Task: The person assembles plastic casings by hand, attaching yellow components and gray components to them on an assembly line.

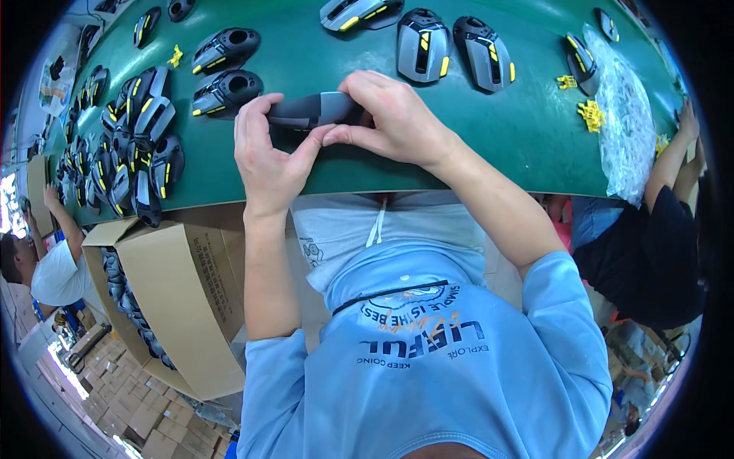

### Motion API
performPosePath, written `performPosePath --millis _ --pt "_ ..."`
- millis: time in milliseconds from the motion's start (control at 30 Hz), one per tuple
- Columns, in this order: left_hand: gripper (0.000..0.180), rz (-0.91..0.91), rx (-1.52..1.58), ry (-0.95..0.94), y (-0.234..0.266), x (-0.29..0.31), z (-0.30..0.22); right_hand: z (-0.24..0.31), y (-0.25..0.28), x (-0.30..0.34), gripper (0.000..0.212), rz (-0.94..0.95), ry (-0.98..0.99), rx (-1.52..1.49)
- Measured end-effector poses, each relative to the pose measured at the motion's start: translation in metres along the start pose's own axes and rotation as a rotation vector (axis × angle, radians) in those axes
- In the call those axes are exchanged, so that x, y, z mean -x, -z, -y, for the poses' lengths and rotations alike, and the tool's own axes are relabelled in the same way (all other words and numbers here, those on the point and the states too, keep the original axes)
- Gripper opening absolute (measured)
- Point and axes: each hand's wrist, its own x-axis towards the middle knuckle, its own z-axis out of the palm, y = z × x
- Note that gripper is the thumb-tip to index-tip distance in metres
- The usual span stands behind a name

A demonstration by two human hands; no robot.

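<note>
Between both hands, just above the near edge of the green table, is a curved black and grey plastic shell. My left hand pinches its left end, with the thumb along the near side. My right hand grips the right end, fingers over the top and thumb below. The two thumb tips almost meet in the middle. Just beyond my left hand lie two grey-black shells with yellow strips, one shell nearer and another shell behind it. Two more, a shell and its neighbour, lie beyond my right hand.
A heap of similar shells covers the table's left side. An open cardboard box stands below it, with dark parts inside. Clear plastic bags and small yellow pieces lie at the right. Co-workers sit on both sides.
</note>
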Motion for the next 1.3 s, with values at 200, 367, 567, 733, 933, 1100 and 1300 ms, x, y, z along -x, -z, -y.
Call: performPosePath --millis 200,367,567,733,933,1100,1300 --pt "0.053 0.101 0.62 0.418 -0.002 0.01 -0.001 0.002 0.004 0.002 0.056 0.079 -0.256 -0.566" --pt "0.049 0.108 1.049 0.538 -0.009 0.018 0.002 0.006 0.003 -0.002 0.048 0.127 -0.33 -0.842" --pt "0.057 0.187 0.662 0.397 -0.009 0.0 -0.016 0.015 0.023 0.004 0.048 -0.019 -0.242 -0.552" --pt "0.054 -0.008 1.001 0.437 -0.009 0.032 0.007 0.015 -0.008 -0.002 0.059 -0.097 -0.167 -0.766" --pt "0.058 0.074 1.07 0.323 -0.031 0.035 0.01 0.014 -0.002 0.01 0.034 -0.116 -0.018 -0.709" --pt "0.06 0.237 0.987 0.347 -0.016 0.011 0.027 0.004 0.005 0.007 0.032 -0.167 0.056 -0.588" --pt "0.051 0.366 0.708 0.304 -0.005 -0.002 0.012 -0.004 0.009 0.006 0.031 -0.067 0.089 -0.574"
